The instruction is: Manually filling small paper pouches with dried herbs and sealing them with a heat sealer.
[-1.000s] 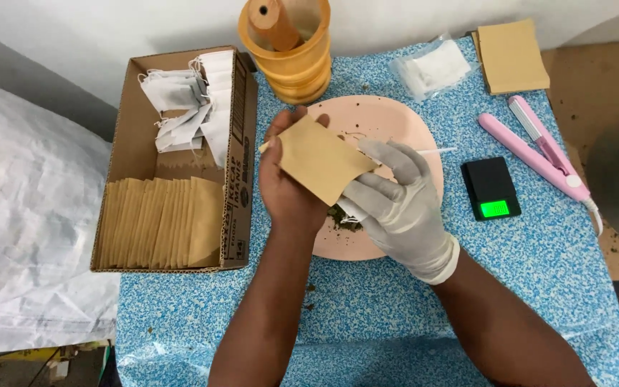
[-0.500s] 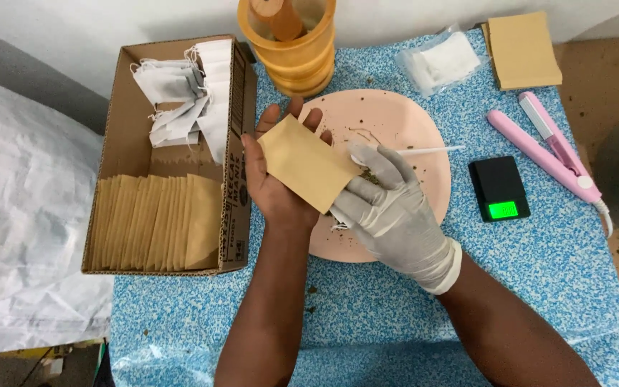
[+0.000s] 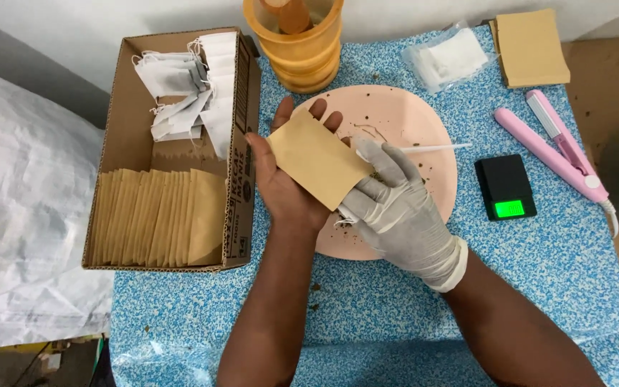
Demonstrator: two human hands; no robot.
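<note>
A small tan paper envelope (image 3: 318, 159) lies across the palm of my bare left hand (image 3: 286, 188), fingers spread under it, above the left side of a round pink plate (image 3: 431, 172). My right hand (image 3: 394, 204), in a white glove, grips the envelope's right end. Dark crumbs cling near its fingers. A thin white stick (image 3: 431, 148) lies on the plate just beyond the gloved fingers. Dark flecks are scattered on the plate.
A cardboard box (image 3: 127, 136) at left holds a row of tan envelopes (image 3: 159, 218) and white tea bags with strings (image 3: 188, 93). Behind the plate stands an orange jar (image 3: 302, 43). To the right: a black scale with a green display (image 3: 506, 188), a pink hair iron (image 3: 564, 154), a clear bag of white bags (image 3: 449, 57), a tan envelope stack (image 3: 531, 46).
Both hands have slid slightly left and toward me with the envelope. My left palm has opened flatter under it.
</note>
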